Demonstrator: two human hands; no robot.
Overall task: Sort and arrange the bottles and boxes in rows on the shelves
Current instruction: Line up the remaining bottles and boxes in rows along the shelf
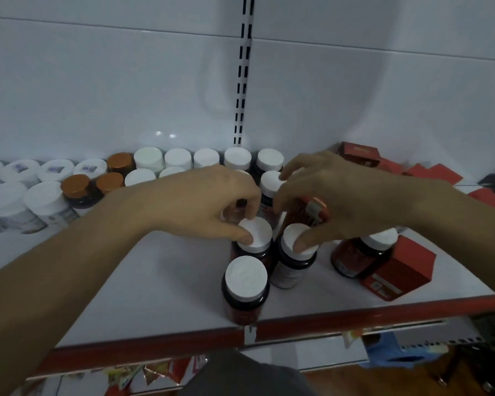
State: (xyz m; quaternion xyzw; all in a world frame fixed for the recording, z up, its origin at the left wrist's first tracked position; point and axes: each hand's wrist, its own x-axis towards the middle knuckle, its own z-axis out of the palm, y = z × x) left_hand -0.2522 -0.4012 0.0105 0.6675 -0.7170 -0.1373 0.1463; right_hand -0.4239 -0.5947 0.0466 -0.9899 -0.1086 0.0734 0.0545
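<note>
Both hands are bunched in the middle of the white shelf with the red front lip (269, 324), looks like two bottles getting nudged into one file. The left hand (206, 201) pinches the white cap of a dark brown round bottle (255, 232), thumb on the near edge and fingers curled over the far side, I'd guess so it slides without tipping. The right hand (346, 195) has its thumb pressed on the cap of a second dark bottle (297, 241) right beside it. Its other fingers arch over something red-labelled, and I can't tell if they really grip.

A third white-capped bottle (246, 277) stands just in front, near the shelf lip, so pulling straight back is blocked. Off to the right, a red-labelled bottle (352, 257) touches a red cardboard box (397, 267), unsorted I'd say. More red boxes (357, 154) lie at the back right. White-capped jars (177, 158) and bronze-capped jars (75, 185) sit in rows along the back wall.
</note>
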